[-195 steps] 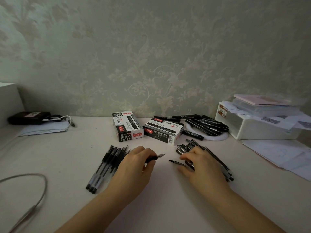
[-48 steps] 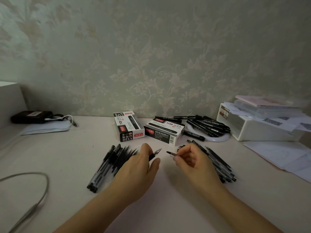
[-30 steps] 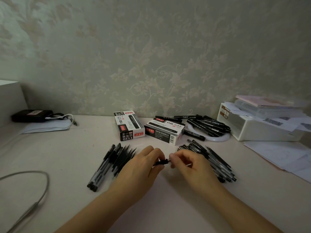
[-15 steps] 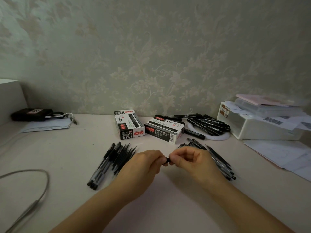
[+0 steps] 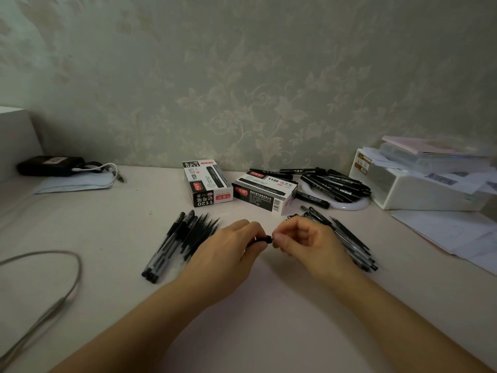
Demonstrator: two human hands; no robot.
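Head view: the left hand (image 5: pixel 226 254) and right hand (image 5: pixel 304 243) meet low over the desk (image 5: pixel 269 319), each pinching one end of a black pen (image 5: pixel 263 239). Only a short dark stretch shows between the fingertips; the rest is hidden in curled fingers. Left of the pen lies the left pile (image 5: pixel 177 246) of pens. Right of it, partly behind the right hand, lies the right pile (image 5: pixel 349 240). Beyond the pen sit two closed boxes (image 5: pixel 265 192), contents unseen. Farther right, markers (image 5: pixel 336 184) lie on a white ring, and a bin (image 5: pixel 419 192) carries papers and a clear case. Earlier the hands were apart, each holding its own piece; now the pieces are together.
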